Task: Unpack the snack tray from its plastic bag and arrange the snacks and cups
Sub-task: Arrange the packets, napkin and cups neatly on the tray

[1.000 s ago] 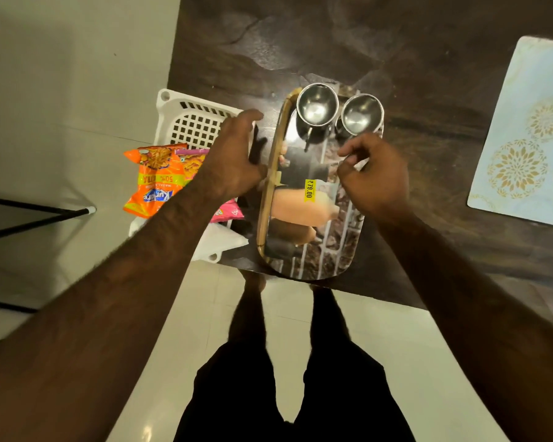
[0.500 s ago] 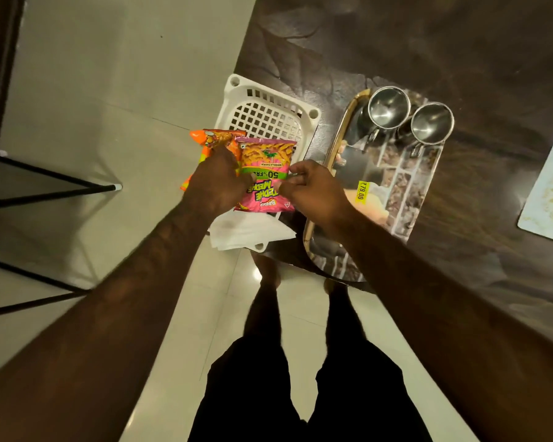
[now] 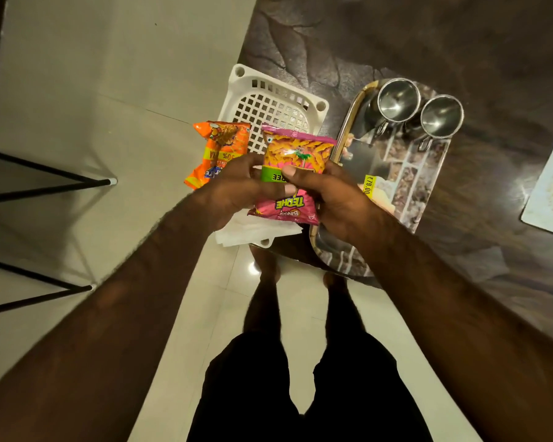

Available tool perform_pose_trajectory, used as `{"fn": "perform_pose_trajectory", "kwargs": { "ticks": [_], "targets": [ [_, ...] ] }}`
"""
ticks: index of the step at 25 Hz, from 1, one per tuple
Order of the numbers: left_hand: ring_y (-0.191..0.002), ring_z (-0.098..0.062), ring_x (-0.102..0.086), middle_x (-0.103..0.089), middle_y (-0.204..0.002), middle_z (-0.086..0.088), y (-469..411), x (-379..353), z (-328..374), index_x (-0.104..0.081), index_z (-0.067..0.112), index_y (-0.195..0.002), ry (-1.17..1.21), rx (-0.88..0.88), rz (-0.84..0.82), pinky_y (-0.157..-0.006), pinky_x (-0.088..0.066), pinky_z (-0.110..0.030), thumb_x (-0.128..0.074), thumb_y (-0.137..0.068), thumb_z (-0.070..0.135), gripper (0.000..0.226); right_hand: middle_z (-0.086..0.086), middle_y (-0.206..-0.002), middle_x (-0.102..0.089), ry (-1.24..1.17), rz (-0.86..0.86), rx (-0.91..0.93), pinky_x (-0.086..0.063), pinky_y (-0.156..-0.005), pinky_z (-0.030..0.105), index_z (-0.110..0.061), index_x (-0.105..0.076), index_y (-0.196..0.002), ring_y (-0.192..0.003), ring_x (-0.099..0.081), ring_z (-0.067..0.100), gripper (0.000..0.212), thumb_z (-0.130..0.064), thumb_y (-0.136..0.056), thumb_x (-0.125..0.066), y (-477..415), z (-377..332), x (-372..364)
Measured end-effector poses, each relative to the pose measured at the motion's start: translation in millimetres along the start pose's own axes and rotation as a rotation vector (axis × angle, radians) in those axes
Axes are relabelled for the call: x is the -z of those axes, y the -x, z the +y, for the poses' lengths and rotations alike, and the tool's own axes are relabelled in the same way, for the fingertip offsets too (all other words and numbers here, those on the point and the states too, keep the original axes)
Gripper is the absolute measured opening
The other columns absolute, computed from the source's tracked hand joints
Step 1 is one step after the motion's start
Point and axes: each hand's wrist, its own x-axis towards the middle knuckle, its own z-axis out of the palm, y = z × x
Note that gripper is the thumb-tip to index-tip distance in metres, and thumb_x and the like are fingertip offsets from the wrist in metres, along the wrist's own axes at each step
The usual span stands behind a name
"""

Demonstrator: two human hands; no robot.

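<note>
Held a pink snack packet [image 3: 292, 173] above the near end of the white basket [image 3: 272, 103], just left of the tray [image 3: 409, 173], printing upside down. Gripped its left edge with the left hand [image 3: 233, 189], fingers curled behind; clamped its right edge with the right hand [image 3: 336, 199], thumb pressed across the green band. Probably used both hands to steady and turn it before setting it on the tray. Behind the left hand, an orange snack packet [image 3: 219, 145] at the basket's left rim; resting or held, could not tell. Had two steel cups [image 3: 398, 95] standing together at the tray's far end, likely leaving the near part free for snacks.
</note>
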Motion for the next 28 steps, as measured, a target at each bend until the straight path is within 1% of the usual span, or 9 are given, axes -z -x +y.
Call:
{"fn": "perform_pose_trajectory", "kwargs": {
  "ticks": [2,5,9,13,18,21,24,26,28],
  "targets": [
    [-0.099,-0.02,-0.076,-0.078,-0.11,-0.006,3,-7,-5,-0.068,0.014,-0.119,-0.008,-0.028,-0.064,-0.078,-0.062,-0.032,-0.084,-0.077,0.009,0.046,0.016,-0.118,-0.079,0.059,-0.01,0.019,-0.065,-0.083,0.045,-0.004,-0.067,-0.134,-0.101,-0.079,0.033,0.043,-0.007,-0.092,-0.077,4,-3,9],
    [-0.103,-0.027,-0.075,-0.077,-0.112,-0.011,0,-18,-9,-0.068,0.008,-0.12,0.007,-0.069,0.003,-0.092,-0.06,-0.044,-0.088,-0.071,0.01,0.052,0.006,-0.11,-0.082,0.16,0.017,0.024,-0.062,-0.072,0.031,-0.011,-0.072,-0.128,-0.087,-0.081,0.016,0.038,-0.018,-0.091,-0.079,9,-7,26],
    [-0.103,-0.03,-0.074,-0.076,-0.113,-0.016,-7,-38,-8,-0.066,0.005,-0.123,-0.035,-0.04,-0.011,-0.095,-0.058,-0.047,-0.086,-0.074,0.009,0.053,0.011,-0.097,-0.083,0.012,0.085,0.002,-0.063,-0.066,0.035,-0.012,-0.079,-0.111,-0.077,-0.082,0.023,0.02,-0.012,-0.091,-0.078,10,-7,44],
    [-0.104,-0.03,-0.073,-0.072,-0.116,-0.017,-21,-76,4,-0.06,0.005,-0.126,-0.112,-0.057,0.067,-0.09,-0.06,-0.044,-0.089,-0.072,0.013,0.063,0.007,-0.087,-0.083,0.026,0.189,0.033,-0.062,-0.057,0.03,-0.008,-0.077,-0.113,-0.069,-0.081,0.019,0.024,-0.014,-0.09,-0.08,11,-18,69],
    [-0.102,-0.023,-0.07,-0.071,-0.116,-0.008,-47,-116,15,-0.06,0.012,-0.125,-0.509,-0.152,0.136,-0.09,-0.057,-0.037,-0.086,-0.076,0.031,0.058,0.011,-0.092,-0.078,-0.017,0.313,0.036,-0.058,-0.051,0.023,0.003,-0.07,-0.127,-0.06,-0.078,0.014,0.034,-0.008,-0.094,-0.075,5,-32,91],
    [-0.105,-0.025,-0.068,-0.071,-0.117,-0.009,-56,-123,17,-0.064,0.014,-0.123,-0.703,-0.23,0.177,-0.093,-0.054,-0.039,-0.081,-0.078,0.04,0.055,0.012,-0.091,-0.077,0.014,0.348,0.044,-0.057,-0.048,0.021,0.004,-0.07,-0.125,-0.055,-0.076,0.011,0.034,-0.007,-0.093,-0.077,-3,-37,95],
    [-0.112,-0.028,-0.064,-0.065,-0.124,-0.012,-63,-122,15,-0.059,0.011,-0.126,-0.768,-0.211,0.186,-0.097,-0.052,-0.044,-0.08,-0.078,0.044,0.062,0.015,-0.104,-0.08,0.119,0.456,0.093,-0.062,-0.056,0.027,0.001,-0.071,-0.119,-0.069,-0.079,0.018,0.036,-0.008,-0.086,-0.084,-13,-39,98],
    [-0.112,-0.028,-0.063,-0.063,-0.124,-0.013,-63,-123,13,-0.056,0.009,-0.125,-0.771,-0.228,0.201,-0.095,-0.052,-0.044,-0.081,-0.078,0.042,0.062,0.015,-0.11,-0.079,0.18,0.517,0.092,-0.068,-0.074,0.043,-0.002,-0.069,-0.117,-0.087,-0.08,0.028,0.044,-0.013,-0.081,-0.09,-19,-38,100],
    [-0.112,-0.029,-0.06,-0.06,-0.124,-0.013,-62,-125,12,-0.055,0.009,-0.124,-0.791,-0.252,0.233,-0.093,-0.051,-0.044,-0.081,-0.079,0.041,0.062,0.012,-0.111,-0.078,0.257,0.561,0.077,-0.064,-0.087,0.053,-0.006,-0.064,-0.117,-0.098,-0.078,0.034,0.054,-0.021,-0.075,-0.094,-23,-39,101]
  ]
}}
